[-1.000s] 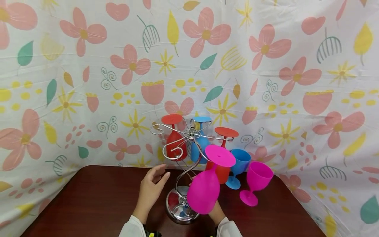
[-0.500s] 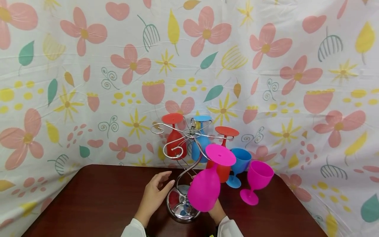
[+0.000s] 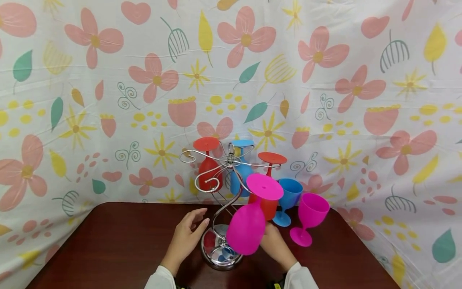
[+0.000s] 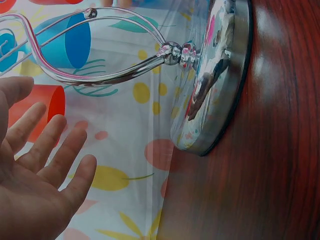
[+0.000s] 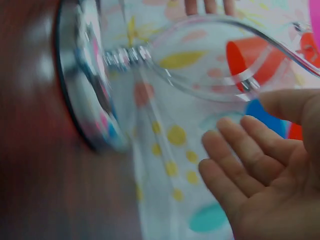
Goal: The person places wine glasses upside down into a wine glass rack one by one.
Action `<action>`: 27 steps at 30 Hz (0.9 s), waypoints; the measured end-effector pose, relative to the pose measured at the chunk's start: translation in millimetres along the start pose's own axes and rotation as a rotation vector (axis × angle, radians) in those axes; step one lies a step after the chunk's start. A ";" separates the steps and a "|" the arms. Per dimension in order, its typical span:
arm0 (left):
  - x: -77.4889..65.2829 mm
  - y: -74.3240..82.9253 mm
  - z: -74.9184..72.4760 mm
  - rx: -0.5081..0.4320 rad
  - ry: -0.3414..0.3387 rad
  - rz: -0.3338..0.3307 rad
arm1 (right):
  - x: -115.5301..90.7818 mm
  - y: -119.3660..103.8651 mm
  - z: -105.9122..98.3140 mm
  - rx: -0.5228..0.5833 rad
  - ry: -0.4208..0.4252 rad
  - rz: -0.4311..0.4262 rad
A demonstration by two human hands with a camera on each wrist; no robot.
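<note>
A chrome goblet rack [image 3: 229, 160] with scrolled arms stands upright on a round base. Upside down from its arms hang a red goblet [image 3: 209, 172], a blue goblet [image 3: 242, 176], a second red goblet [image 3: 268, 206] and a magenta goblet [image 3: 247, 228]. My left hand [image 3: 184, 239] is beside the rack's left side, fingers relaxed and holding nothing. On the other side, my right hand [image 3: 276, 243] is partly behind the hanging magenta goblet in the head view; the right wrist view shows its palm [image 5: 280, 185] with fingers extended, apart from the rack.
Right of the rack, an upright blue goblet [image 3: 288, 196] and an upright magenta goblet [image 3: 312, 210] stand on the dark wooden table [image 3: 119, 245]. Behind the table hangs a floral cloth [image 3: 231, 80].
My right hand has moved right, away from the rack, and shows more beside the magenta goblet. My left hand came slightly lower and nearer the rack, then stayed about there. The goblets keep their places.
</note>
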State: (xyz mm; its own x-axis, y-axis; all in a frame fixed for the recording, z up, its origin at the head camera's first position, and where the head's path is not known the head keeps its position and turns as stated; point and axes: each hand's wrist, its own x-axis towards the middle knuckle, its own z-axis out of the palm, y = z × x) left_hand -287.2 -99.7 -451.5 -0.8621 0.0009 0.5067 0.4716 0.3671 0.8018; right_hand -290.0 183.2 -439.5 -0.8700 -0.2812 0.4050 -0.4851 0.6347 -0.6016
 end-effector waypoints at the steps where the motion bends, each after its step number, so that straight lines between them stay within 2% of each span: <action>1: 0.1 0.1 -0.4 0.004 -0.009 0.001 | -1.7 -5.0 -8.3 0.122 0.010 0.097; 2: 0.1 0.2 -0.7 0.007 -0.016 0.001 | -3.2 -7.2 -15.4 0.170 0.013 0.173; 3: 0.0 0.5 -1.1 0.011 -0.021 0.000 | -4.8 -9.2 -22.5 0.170 0.017 0.214; 4: -0.1 0.7 -1.5 0.013 -0.027 -0.002 | -6.3 -9.7 -29.6 0.148 0.023 0.220; 10: -0.8 1.0 -1.9 0.009 -0.043 -0.007 | -17.6 -10.0 -65.3 -0.061 0.160 0.152; 18: -1.3 1.8 -2.0 0.008 -0.067 -0.007 | -27.0 -2.9 -88.3 -0.064 0.217 0.104; 21: -1.5 1.1 -1.6 0.010 -0.076 -0.009 | -30.0 -0.7 -96.5 -0.117 0.307 0.065; 24: -1.6 0.5 -1.7 0.004 -0.072 -0.007 | -32.7 2.6 -105.4 -0.216 0.418 0.028; 27: -1.3 0.4 -2.0 -0.003 -0.069 -0.008 | -35.4 8.5 -112.5 -0.296 0.473 0.024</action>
State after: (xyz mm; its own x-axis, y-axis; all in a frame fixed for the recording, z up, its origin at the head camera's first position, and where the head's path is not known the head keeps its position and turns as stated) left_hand -285.5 -101.4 -451.2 -0.8763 0.0619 0.4778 0.4655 0.3647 0.8064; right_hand -253.4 279.6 -381.4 -0.7134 0.0465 0.6992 -0.3607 0.8311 -0.4233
